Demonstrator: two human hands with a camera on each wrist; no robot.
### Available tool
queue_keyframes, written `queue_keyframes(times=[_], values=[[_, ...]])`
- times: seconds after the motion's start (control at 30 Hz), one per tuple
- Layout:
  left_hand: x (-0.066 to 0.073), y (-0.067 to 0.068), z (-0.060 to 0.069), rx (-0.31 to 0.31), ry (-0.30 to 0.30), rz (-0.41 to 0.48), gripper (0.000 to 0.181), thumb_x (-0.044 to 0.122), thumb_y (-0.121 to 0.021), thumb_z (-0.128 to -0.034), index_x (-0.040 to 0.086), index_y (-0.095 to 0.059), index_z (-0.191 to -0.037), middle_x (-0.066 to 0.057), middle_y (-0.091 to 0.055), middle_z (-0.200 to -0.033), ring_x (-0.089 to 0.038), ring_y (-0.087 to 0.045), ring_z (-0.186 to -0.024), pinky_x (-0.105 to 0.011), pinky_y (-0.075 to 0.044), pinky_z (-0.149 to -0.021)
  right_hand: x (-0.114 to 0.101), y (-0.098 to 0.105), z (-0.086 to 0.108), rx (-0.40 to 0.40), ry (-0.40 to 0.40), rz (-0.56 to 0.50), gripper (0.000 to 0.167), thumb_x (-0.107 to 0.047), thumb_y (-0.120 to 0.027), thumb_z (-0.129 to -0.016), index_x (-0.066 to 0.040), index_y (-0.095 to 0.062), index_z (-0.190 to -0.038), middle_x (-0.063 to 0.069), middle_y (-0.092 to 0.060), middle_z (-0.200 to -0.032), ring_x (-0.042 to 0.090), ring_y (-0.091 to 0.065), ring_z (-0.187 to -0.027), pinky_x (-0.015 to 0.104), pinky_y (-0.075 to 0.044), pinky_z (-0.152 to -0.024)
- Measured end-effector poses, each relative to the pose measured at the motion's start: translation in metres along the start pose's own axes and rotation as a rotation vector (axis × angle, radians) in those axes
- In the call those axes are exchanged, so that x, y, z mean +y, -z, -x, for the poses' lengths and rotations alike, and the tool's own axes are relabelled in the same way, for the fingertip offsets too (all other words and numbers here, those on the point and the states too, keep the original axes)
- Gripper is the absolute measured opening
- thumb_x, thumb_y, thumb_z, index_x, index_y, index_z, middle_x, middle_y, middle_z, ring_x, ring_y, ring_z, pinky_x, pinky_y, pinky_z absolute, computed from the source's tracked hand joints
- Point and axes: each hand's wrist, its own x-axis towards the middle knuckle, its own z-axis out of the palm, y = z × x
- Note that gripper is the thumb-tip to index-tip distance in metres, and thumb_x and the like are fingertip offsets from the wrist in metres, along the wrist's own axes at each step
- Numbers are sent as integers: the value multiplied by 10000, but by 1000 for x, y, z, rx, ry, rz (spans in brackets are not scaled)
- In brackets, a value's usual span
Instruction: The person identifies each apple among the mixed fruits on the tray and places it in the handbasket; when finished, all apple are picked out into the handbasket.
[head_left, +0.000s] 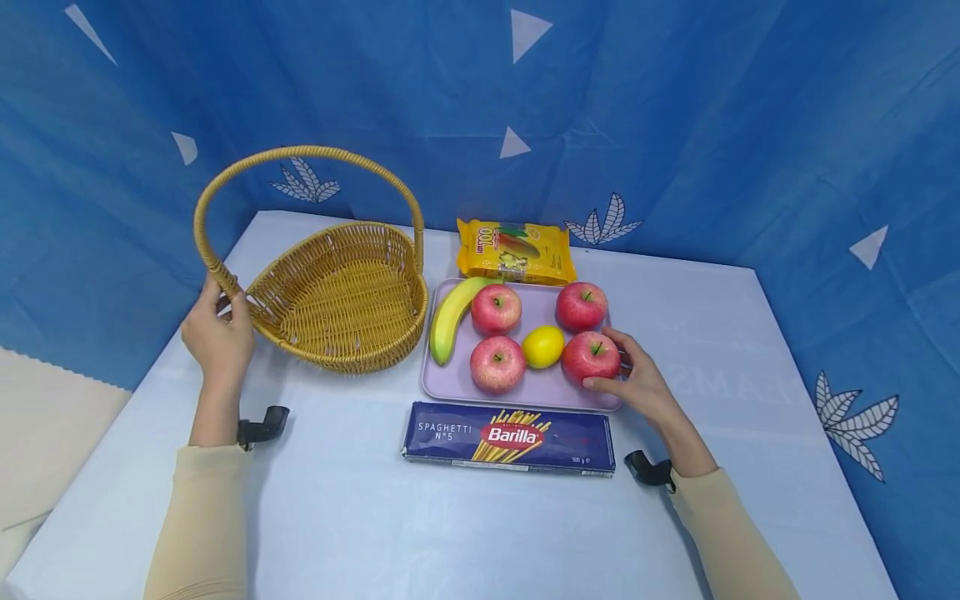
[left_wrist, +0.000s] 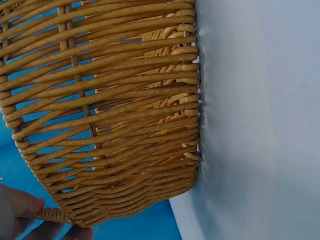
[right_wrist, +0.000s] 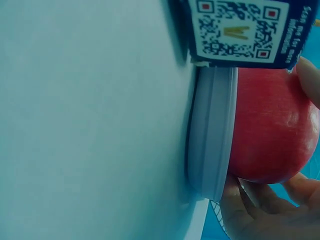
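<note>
At the left, my left hand (head_left: 220, 329) grips the lower end of the handle of a wicker basket (head_left: 352, 304); the left wrist view shows the woven side of the basket (left_wrist: 115, 105) up close. Nothing lies in the basket. My right hand (head_left: 637, 379) holds a red apple (head_left: 591, 358) at the right front corner of a lilac tray (head_left: 457, 383), thumb on the near side and fingers round the far side. In the right wrist view the apple (right_wrist: 272, 125) sits inside the tray's rim. Also on the tray are a banana (head_left: 452, 321), a lemon (head_left: 543, 347) and several other apples (head_left: 497, 364).
A blue spaghetti box (head_left: 510, 440) lies along the tray's near side. Behind the tray is a yellow wipes packet (head_left: 517, 252). All stand on a white table (head_left: 360, 517), with a blue patterned cloth (head_left: 435, 100) hanging at the back and sides.
</note>
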Motion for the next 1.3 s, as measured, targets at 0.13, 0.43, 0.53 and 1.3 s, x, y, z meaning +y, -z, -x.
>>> queue_keyframes(times=[0.13, 0.43, 0.53, 1.3], values=[[-2, 1, 2, 0, 3, -4, 318, 144, -499, -1003, 95, -607, -1298, -136, -654, -1276, -309, -624, -1195, -489, -544, -968, 3, 0, 1, 6, -5, 20, 905, -185, -796, -790, -98, -276, -1527, 197, -371, -1497, 399, -392, -1323, 596, -402, -1097], [-2, 0, 3, 7, -11, -6, 317, 131, -503, -1000, 73, -607, -1293, -165, -655, -1260, -325, -626, -1188, -505, -549, -951, 5, -1, 2, 31, 11, 41, 884, -225, -802, -794, -104, -309, -1518, 194, -401, -1480, 392, -423, -1298, 584, -424, -1083], [-2, 0, 3, 9, -18, -3, 312, 123, -506, -997, 64, -612, -1285, -171, -658, -1251, -332, -628, -1182, -508, -548, -948, 4, -1, 2, 37, 11, 48, 881, -234, -805, -793, -109, -317, -1516, 195, -408, -1475, 390, -428, -1295, 578, -426, -1084], [-1, -1, 1, 13, -20, -4, 320, 126, -509, -997, 78, -614, -1295, -159, -662, -1249, -316, -635, -1175, -498, -552, -946, -17, 10, 14, 154, 75, 17, 874, -243, -807, -790, -132, -327, -1512, 136, -425, -1482, 320, -437, -1292, 491, -477, -1046]])
